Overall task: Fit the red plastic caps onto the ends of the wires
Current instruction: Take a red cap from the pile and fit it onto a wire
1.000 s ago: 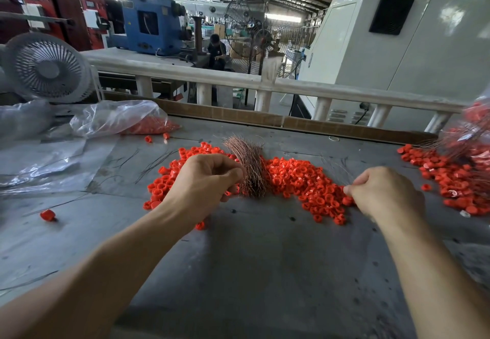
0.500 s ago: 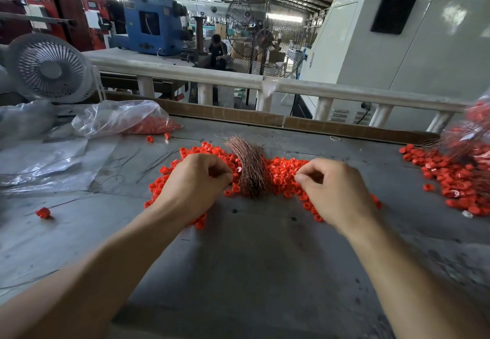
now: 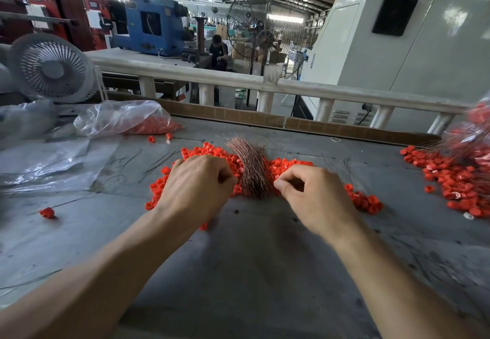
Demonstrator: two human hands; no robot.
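Your grey counter carries a spread of red caps at its middle, with the copper wire bundle lying across that spread, fanning toward the far edge. Your left hand rests curled on the caps just left of the bundle; whether it holds anything, I cannot tell. Your right hand, just right of the bundle, has thumb and forefinger pinched together at the wire ends, though what they grip is too small to see.

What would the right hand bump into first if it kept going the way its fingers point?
Probably the bundle of copper wires, just left of the right hand's pinched fingertips.
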